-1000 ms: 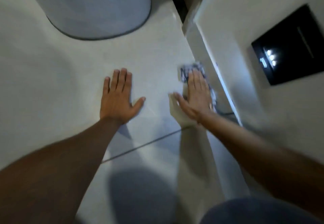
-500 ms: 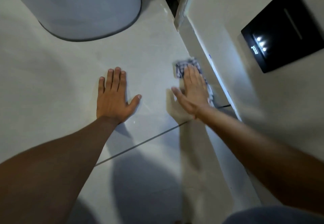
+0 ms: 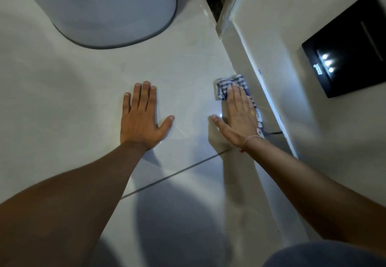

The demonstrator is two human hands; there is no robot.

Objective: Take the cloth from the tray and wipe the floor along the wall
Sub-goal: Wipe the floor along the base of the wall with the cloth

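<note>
Both arms reach forward; right hand (image 3: pixel 240 110) lies flat, grip spread, pressing the cloth (image 3: pixel 226 85) beside the wall (image 3: pixel 271 43); left hand (image 3: pixel 142 116) splayed on the floor (image 3: pixel 83 91).

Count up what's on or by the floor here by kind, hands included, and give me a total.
Hands: 2, left hand flat on the floor tile, right hand pressing the cloth
Checked cloth: 1
Grey bin: 1
Black wall panel with lights: 1
Total: 5
</note>
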